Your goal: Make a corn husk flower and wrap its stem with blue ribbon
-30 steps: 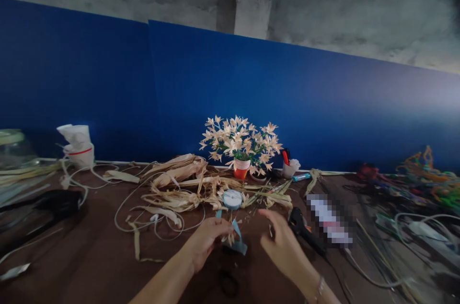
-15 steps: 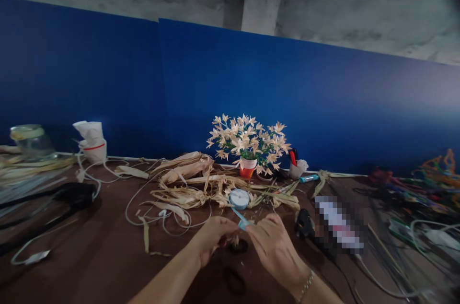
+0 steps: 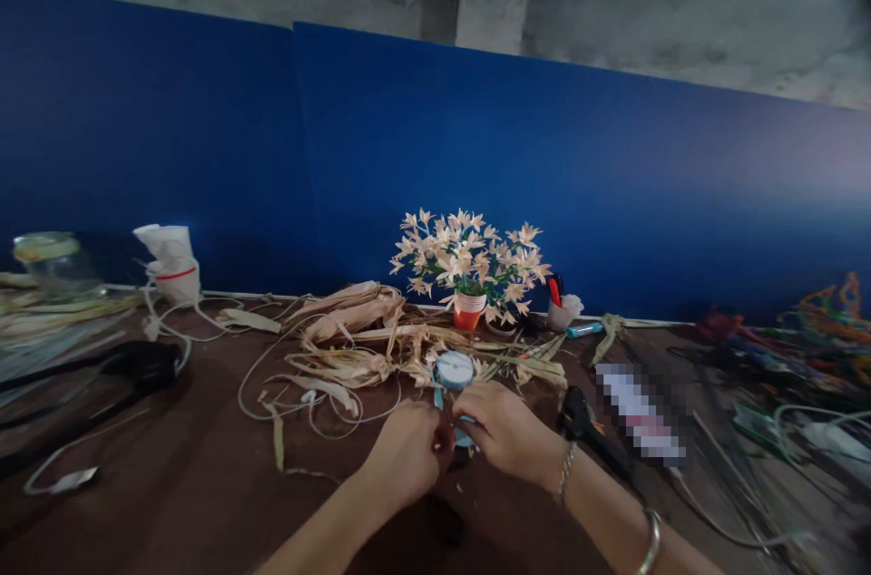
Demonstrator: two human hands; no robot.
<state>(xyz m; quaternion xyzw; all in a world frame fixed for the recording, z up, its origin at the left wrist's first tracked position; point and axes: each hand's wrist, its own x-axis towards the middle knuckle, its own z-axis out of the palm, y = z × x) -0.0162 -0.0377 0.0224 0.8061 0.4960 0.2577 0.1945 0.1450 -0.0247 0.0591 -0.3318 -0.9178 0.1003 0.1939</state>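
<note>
My left hand (image 3: 408, 457) and my right hand (image 3: 504, 430) meet at the middle of the brown table (image 3: 170, 484), fingers closed. Between them runs a light blue tape strip (image 3: 463, 439) that leads up to a round tape roll (image 3: 455, 370) lying just beyond my fingers. My right hand pinches the strip. My left hand is closed on a small piece that its fingers hide. Dried corn husks (image 3: 354, 339) lie spread behind the roll.
A red cup of husk flowers (image 3: 469, 262) stands at the blue wall. A black glue gun (image 3: 582, 425) lies right of my hands. White cords (image 3: 272, 375), a jar (image 3: 47, 258), a paper-stuffed cup (image 3: 173, 271) and black scissors (image 3: 136, 366) sit left; coloured wires (image 3: 803, 339) right.
My two hands have come together and moved forward toward the tape roll; the right hand, open a second ago, has closed on the blue strip.
</note>
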